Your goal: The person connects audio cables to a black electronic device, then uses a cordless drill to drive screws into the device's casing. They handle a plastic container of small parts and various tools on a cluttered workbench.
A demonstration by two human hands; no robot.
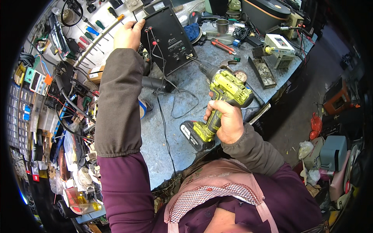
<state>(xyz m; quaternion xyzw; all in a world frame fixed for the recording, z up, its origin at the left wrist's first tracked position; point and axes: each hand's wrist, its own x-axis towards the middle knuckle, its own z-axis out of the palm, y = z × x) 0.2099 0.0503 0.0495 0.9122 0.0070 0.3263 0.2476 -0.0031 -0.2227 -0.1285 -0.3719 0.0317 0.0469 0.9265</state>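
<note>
A yellow-green cordless drill (232, 86) is gripped by my right hand (228, 119), its dark battery pack (193, 136) toward me. The drill's bit points up and left at the lower right edge of a black box-shaped device (171, 40); whether the tip touches a screw is too small to tell. My left hand (129, 35) rests with its fingers curled over the upper left corner of this device and steadies it tilted upright. Red plugs and black cables (158, 54) run from the device's panel down onto the blue bench (155, 132).
Screwdrivers (92, 30) hang on a rack at the left. Red-handled pliers (223, 46), a metal cup (221, 25), a hammer (228, 64) and a tray of small parts (262, 73) lie at the back right. Small-part drawers (19, 112) and clutter line the far left.
</note>
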